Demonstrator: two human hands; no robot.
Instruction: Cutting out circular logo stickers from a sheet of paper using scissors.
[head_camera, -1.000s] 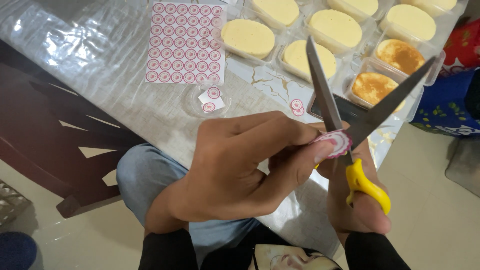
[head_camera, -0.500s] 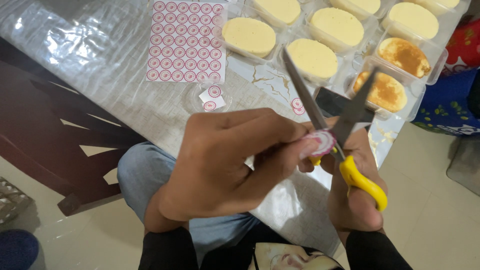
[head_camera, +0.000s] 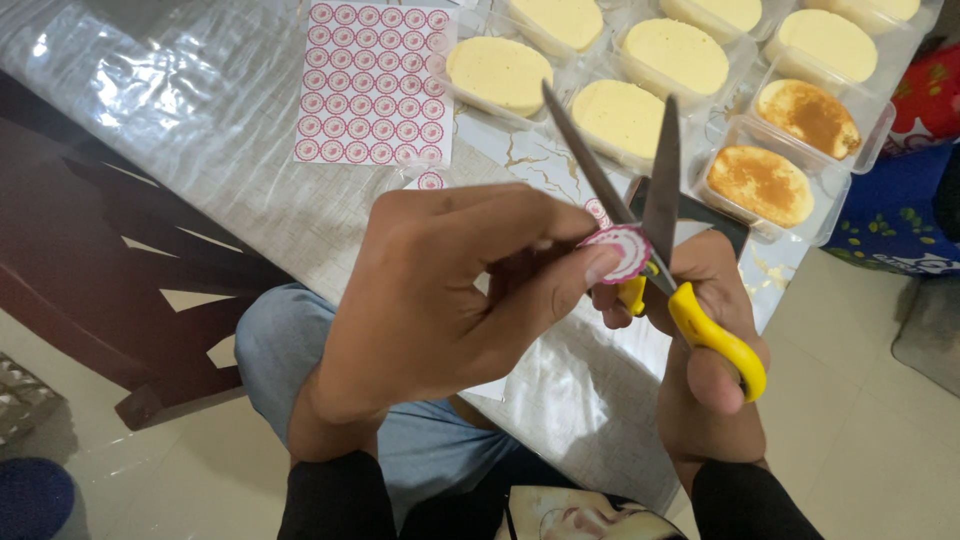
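My left hand (head_camera: 440, 300) pinches a small round pink-and-white sticker (head_camera: 620, 252) between thumb and fingertips. My right hand (head_camera: 710, 340) grips yellow-handled scissors (head_camera: 660, 230), whose two blades point up and away, slightly apart, with the sticker's edge at their base. Both hands hover over my lap, just off the near edge of the table (head_camera: 200, 130).
A sheet of several round pink stickers (head_camera: 372, 85) lies on the plastic-covered table. Clear trays hold pale yellow cakes (head_camera: 500, 72) and two browned ones (head_camera: 762, 185). A loose cut sticker (head_camera: 430, 181) lies near the sheet. A dark chair (head_camera: 110, 300) stands at left.
The scissor blades have narrowed from wide open to nearly together around the sticker. My left hand has turned the sticker slightly.
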